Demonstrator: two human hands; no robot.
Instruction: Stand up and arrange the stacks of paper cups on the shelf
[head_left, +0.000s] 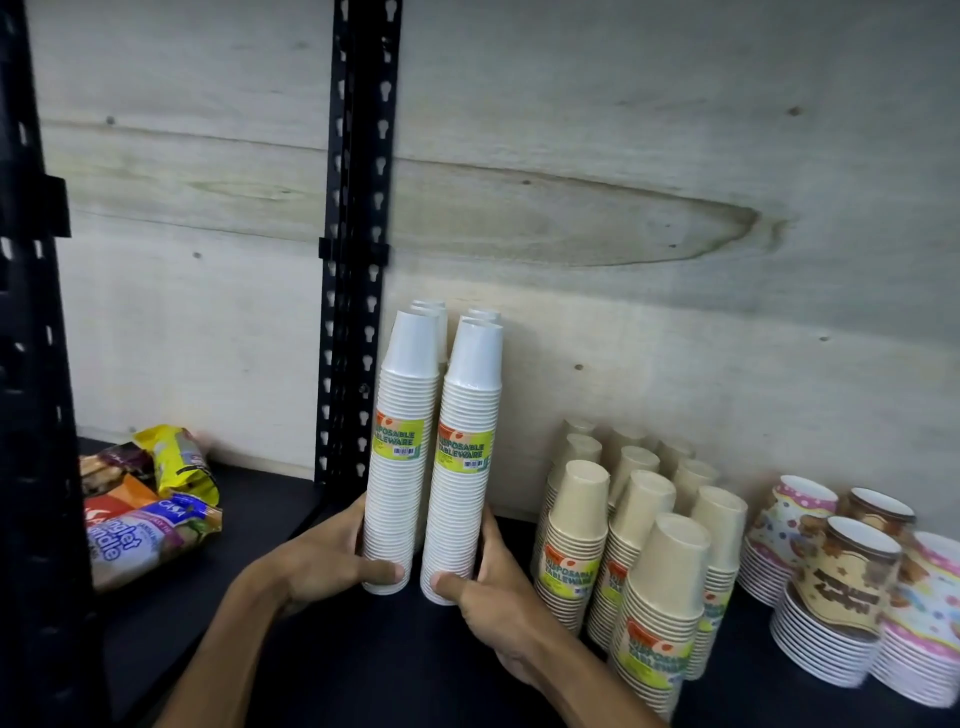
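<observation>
Stacks of white cups (434, 457) upright, long axis vertical, bases upward.

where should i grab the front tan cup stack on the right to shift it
Grip the front tan cup stack low, round its wide ribbed rims below the label, coming from the front. It stands upright, rims down, and narrows upward. Other tan stacks crowd its back and sides, so wrap fingers from the open front.

Shop: labelled cup stacks (576, 535) on black shelf (363, 675)
</observation>
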